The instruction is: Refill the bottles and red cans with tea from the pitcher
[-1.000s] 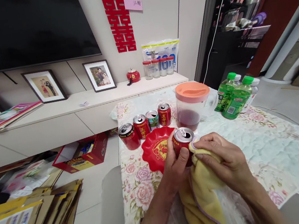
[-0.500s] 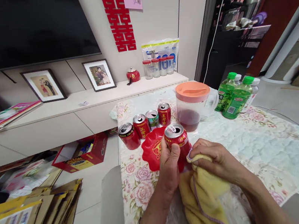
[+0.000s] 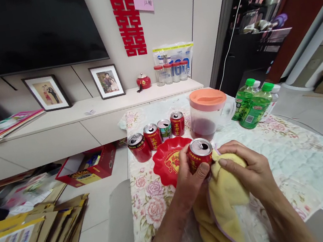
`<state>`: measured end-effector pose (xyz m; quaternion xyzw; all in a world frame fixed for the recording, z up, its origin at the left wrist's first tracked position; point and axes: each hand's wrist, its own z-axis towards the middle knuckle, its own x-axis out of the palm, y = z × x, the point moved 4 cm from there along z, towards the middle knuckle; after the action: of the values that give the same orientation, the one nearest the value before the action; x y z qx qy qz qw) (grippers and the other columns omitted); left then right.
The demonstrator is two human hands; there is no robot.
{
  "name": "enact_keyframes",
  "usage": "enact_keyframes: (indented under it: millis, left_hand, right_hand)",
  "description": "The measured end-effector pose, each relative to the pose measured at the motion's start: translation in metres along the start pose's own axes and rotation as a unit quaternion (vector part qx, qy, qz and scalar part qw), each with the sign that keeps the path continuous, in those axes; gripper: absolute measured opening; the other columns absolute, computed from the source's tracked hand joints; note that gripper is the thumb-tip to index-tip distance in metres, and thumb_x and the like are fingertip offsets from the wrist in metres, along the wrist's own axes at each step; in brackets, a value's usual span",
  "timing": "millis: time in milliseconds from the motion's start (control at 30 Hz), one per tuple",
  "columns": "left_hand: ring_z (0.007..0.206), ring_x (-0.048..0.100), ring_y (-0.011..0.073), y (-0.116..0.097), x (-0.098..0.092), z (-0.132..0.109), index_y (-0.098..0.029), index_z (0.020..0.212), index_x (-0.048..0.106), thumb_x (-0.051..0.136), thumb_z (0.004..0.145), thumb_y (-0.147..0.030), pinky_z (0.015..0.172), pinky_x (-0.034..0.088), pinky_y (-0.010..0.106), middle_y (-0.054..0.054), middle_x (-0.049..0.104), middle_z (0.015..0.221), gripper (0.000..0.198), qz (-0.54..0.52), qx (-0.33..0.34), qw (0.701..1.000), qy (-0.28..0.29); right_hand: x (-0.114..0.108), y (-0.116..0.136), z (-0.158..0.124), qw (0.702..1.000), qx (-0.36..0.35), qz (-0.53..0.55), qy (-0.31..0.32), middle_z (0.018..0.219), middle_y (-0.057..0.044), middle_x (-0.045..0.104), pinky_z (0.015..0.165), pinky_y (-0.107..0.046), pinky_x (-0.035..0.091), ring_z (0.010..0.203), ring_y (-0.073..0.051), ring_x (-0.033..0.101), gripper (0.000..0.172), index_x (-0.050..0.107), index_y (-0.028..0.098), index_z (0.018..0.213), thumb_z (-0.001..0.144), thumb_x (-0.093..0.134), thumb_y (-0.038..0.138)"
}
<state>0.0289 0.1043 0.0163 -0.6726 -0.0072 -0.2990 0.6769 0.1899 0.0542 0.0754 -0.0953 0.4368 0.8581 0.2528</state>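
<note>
My left hand [image 3: 190, 177] is wrapped round an opened red drink can [image 3: 199, 154], held upright above the table with its top facing me. In my right hand [image 3: 247, 166] a yellow cloth [image 3: 227, 196] with a purple edge is gripped, its upper part against the can's right side and the rest hanging down. Behind the can lies a red scalloped plate [image 3: 161, 164] with a gold print. Beyond it several opened cans stand in a row: a dark-topped red can [image 3: 140, 149], red cans [image 3: 152, 138] and a green-and-silver can [image 3: 165, 128].
A clear pitcher [image 3: 202, 120] with an orange lid and dark liquid stands behind the cans. Green bottles [image 3: 253, 106] are at the right on the flowered tablecloth [image 3: 304, 155]. On the floor at left sit a red box [image 3: 88, 169] and flattened cardboard [image 3: 45, 237].
Both hands have shifted slightly right, carrying the can and cloth. The can has moved right and a little lower, uncovering more of the plate.
</note>
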Motion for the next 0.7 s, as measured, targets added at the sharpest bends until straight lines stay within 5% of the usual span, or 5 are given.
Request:
enact_keyframes:
  millis: [433,700]
  left_hand:
    - [0.111,0.062,0.0227,-0.002,0.003,0.002,-0.025,0.130,0.045,0.082,0.082,-0.045,0.097,0.049,0.036,0.005,0.065,0.122,0.064,-0.005,0.028,1.000,-0.012]
    - [0.108,0.063,0.0212,0.000,0.001,0.003,-0.027,0.131,0.046,0.085,0.080,-0.043,0.095,0.049,0.034,0.004,0.065,0.121,0.066,-0.042,0.013,0.999,0.001]
  right_hand:
    - [0.011,0.033,0.000,0.988,-0.111,-0.088,0.064,0.100,-0.004,0.059,0.075,-0.019,0.050,0.091,-0.011,0.061,0.024,0.071,0.021,0.118,0.100,0.058,0.011]
    - [0.008,0.026,0.000,0.985,-0.136,-0.094,0.046,0.100,-0.004,0.058,0.074,-0.021,0.051,0.090,-0.011,0.061,0.028,0.071,0.022,0.120,0.098,0.059,0.008]
